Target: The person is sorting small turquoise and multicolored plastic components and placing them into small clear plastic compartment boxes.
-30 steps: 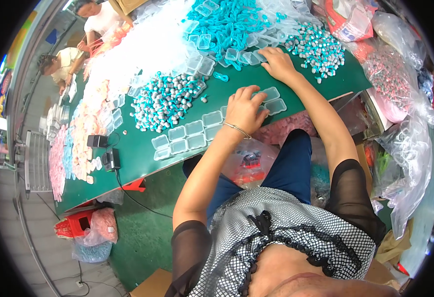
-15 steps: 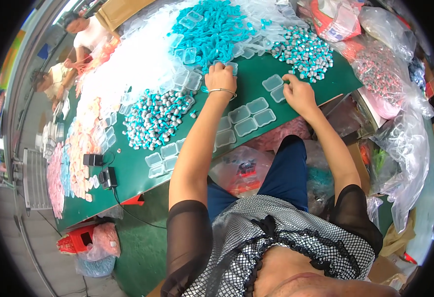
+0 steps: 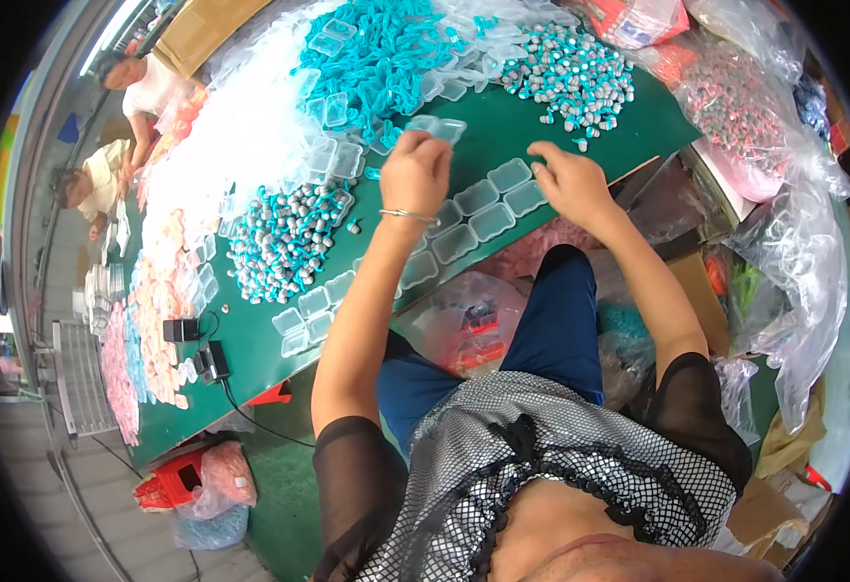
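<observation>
My left hand (image 3: 414, 177) is closed, its curled fingers at the near edge of a clear plastic box (image 3: 449, 129); the contact is partly hidden. My right hand (image 3: 573, 182) holds nothing, with thumb and forefinger apart. It is just right of a clear box (image 3: 510, 175) with two sections, at the right end of a row of similar boxes (image 3: 456, 242). The row runs along the near table edge, partly behind my left forearm. Beyond my left hand lies a heap of teal strap-like pieces (image 3: 386, 68). Small teal-and-grey pieces (image 3: 289, 233) are piled to its left.
Another teal-and-grey pile (image 3: 580, 78) is at the far right of the green table (image 3: 628, 131). Black adapters (image 3: 211, 361) with a cable lie left, near pink pieces (image 3: 119, 369). Plastic bags (image 3: 735, 107) crowd the right. Two people (image 3: 148, 87) work at far left.
The two-section box by my right hand has moved nearer and now lines up with the row. My left hand has drawn back slightly from the teal heap. The whole view has shifted a little.
</observation>
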Demonstrator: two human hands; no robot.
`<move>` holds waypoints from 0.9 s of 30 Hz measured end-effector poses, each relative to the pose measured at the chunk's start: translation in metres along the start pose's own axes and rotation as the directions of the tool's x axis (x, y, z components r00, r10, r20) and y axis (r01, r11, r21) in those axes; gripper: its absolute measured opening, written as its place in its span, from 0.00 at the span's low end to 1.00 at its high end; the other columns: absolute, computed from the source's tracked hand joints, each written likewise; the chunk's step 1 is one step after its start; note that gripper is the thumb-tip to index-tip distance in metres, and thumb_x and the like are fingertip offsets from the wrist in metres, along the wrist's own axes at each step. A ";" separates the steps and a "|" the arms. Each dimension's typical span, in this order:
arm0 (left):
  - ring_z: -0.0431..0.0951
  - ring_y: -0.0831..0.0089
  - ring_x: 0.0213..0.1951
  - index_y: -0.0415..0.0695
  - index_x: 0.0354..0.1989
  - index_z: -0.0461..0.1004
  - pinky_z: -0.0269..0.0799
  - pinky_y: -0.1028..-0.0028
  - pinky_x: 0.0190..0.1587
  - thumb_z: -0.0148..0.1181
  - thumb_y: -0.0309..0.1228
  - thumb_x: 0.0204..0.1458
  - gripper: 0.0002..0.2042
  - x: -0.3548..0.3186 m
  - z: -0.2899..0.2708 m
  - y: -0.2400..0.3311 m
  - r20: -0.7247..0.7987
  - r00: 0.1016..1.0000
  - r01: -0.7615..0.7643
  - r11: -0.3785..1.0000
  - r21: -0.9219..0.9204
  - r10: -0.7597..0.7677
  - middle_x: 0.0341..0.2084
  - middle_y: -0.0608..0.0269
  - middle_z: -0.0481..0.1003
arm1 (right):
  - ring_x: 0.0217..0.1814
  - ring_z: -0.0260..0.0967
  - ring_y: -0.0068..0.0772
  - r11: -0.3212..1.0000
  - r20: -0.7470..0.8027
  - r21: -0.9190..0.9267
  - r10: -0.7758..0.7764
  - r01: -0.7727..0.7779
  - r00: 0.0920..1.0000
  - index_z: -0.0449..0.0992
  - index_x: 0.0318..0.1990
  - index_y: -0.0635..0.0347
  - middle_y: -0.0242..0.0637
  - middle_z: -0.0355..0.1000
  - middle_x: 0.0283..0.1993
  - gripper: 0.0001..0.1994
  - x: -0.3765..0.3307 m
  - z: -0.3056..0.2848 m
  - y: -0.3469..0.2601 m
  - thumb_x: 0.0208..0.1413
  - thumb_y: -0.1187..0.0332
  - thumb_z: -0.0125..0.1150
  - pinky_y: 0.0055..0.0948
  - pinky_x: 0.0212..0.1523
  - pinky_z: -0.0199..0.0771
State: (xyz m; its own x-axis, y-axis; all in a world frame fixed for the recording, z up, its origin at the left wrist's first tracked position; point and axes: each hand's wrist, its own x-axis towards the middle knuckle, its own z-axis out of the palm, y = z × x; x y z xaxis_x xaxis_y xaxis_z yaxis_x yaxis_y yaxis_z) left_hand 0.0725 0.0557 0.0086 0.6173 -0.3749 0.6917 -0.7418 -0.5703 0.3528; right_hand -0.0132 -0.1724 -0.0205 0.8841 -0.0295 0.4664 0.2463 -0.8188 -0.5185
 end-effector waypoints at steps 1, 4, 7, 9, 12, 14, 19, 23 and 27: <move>0.78 0.57 0.31 0.45 0.29 0.79 0.75 0.64 0.33 0.64 0.24 0.43 0.04 0.000 0.003 0.008 -0.018 0.996 -0.092 0.993 -0.080 0.091 0.33 0.58 0.76 | 0.30 0.72 0.41 0.992 0.066 0.094 0.084 -0.090 0.994 0.71 0.53 0.52 0.40 0.73 0.31 0.18 0.004 -0.008 0.001 0.53 0.69 0.59 0.35 0.33 0.70; 0.78 0.59 0.30 0.45 0.29 0.79 0.75 0.66 0.32 0.64 0.24 0.45 0.04 -0.002 0.019 0.035 0.044 0.977 -0.192 0.948 -0.253 0.210 0.33 0.59 0.75 | 0.40 0.73 0.45 0.975 -0.018 0.204 -0.082 0.084 0.996 0.69 0.54 0.50 0.40 0.71 0.43 0.21 0.014 -0.028 -0.006 0.52 0.70 0.61 0.38 0.41 0.73; 0.80 0.63 0.32 0.44 0.31 0.80 0.76 0.69 0.35 0.67 0.23 0.43 0.06 -0.005 0.042 0.050 0.179 0.959 -0.156 0.938 -0.308 0.218 0.35 0.60 0.75 | 0.42 0.71 0.39 0.980 0.007 0.121 -0.160 0.158 0.987 0.74 0.50 0.51 0.37 0.67 0.46 0.19 0.007 -0.028 0.014 0.48 0.73 0.64 0.35 0.42 0.72; 0.80 0.63 0.32 0.44 0.31 0.80 0.76 0.69 0.35 0.67 0.23 0.43 0.06 -0.004 0.052 0.050 0.188 0.951 -0.176 0.929 -0.325 0.246 0.36 0.60 0.75 | 0.40 0.72 0.37 0.988 0.005 0.052 -0.149 0.149 0.989 0.78 0.42 0.53 0.35 0.68 0.42 0.12 0.001 -0.032 0.018 0.47 0.73 0.66 0.34 0.41 0.72; 0.78 0.63 0.35 0.46 0.32 0.81 0.75 0.67 0.37 0.68 0.25 0.42 0.07 -0.004 0.059 0.053 0.273 0.928 -0.164 0.935 -0.316 0.255 0.39 0.59 0.74 | 0.40 0.72 0.37 0.991 -0.024 0.030 -0.128 0.129 0.991 0.79 0.40 0.55 0.35 0.69 0.40 0.11 -0.010 -0.034 0.031 0.46 0.73 0.66 0.34 0.40 0.72; 0.76 0.61 0.41 0.48 0.35 0.80 0.73 0.64 0.43 0.69 0.31 0.42 0.10 -0.004 0.060 0.055 0.324 0.914 -0.152 0.947 -0.284 0.244 0.41 0.60 0.74 | 0.41 0.71 0.38 0.990 -0.016 0.007 -0.142 0.143 0.990 0.79 0.39 0.55 0.35 0.69 0.40 0.11 -0.014 -0.035 0.036 0.46 0.73 0.66 0.35 0.41 0.72; 0.73 0.60 0.46 0.51 0.37 0.80 0.68 0.61 0.46 0.68 0.39 0.43 0.13 -0.012 0.049 0.048 0.405 0.890 -0.133 0.968 -0.211 0.210 0.42 0.63 0.74 | 0.44 0.70 0.40 0.974 0.016 -0.053 -0.222 0.222 0.975 0.80 0.39 0.56 0.36 0.70 0.40 0.11 -0.015 -0.035 0.035 0.45 0.76 0.62 0.37 0.44 0.71; 0.72 0.60 0.46 0.52 0.38 0.80 0.66 0.61 0.46 0.67 0.42 0.43 0.14 -0.015 0.035 0.041 0.417 0.889 -0.123 0.976 -0.180 0.189 0.41 0.64 0.75 | 0.47 0.68 0.43 0.968 0.083 -0.081 -0.231 0.237 0.970 0.79 0.40 0.57 0.39 0.70 0.41 0.14 -0.013 -0.035 0.030 0.44 0.78 0.57 0.39 0.47 0.70; 0.73 0.59 0.46 0.50 0.40 0.79 0.68 0.61 0.44 0.67 0.36 0.43 0.14 -0.005 0.012 0.011 0.320 0.947 -0.076 0.993 0.092 0.043 0.42 0.64 0.76 | 0.48 0.68 0.45 0.983 0.050 -0.003 -0.185 0.185 0.982 0.76 0.43 0.59 0.41 0.70 0.43 0.15 -0.015 -0.039 0.034 0.45 0.79 0.54 0.39 0.49 0.69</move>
State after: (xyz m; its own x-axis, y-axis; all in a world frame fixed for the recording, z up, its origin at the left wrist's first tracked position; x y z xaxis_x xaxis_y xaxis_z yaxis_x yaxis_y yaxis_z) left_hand 0.0641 0.0425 0.0017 0.6363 -0.6128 0.4685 -0.7593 -0.6050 0.2397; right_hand -0.0340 -0.2227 -0.0174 0.8421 0.1509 0.5177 0.4045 -0.8117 -0.4214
